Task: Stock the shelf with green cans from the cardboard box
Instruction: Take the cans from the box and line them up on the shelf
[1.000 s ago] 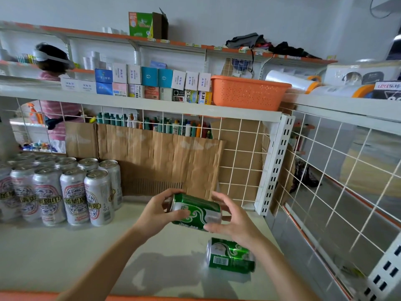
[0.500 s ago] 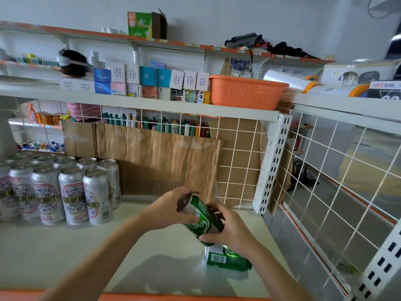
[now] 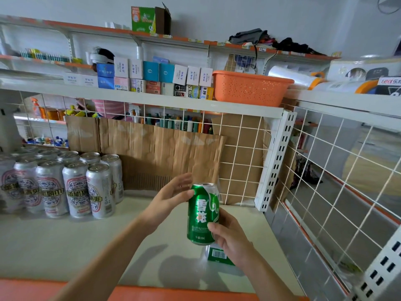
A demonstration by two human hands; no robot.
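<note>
Under the right hand [image 3: 230,237], a second can [image 3: 218,255] lies on its side on the shelf [image 3: 65,242]. That hand's fingers grasp the lower part of an upright green can [image 3: 202,213] held above the shelf. The left hand [image 3: 169,197] has its fingers released, thumb touching the can's top edge.

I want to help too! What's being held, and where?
An upright green can: the right hand grips its lower part; the left hand touches near its top.

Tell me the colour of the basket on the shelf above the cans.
The basket is orange, with small perforations; the head view shows it best.
</note>
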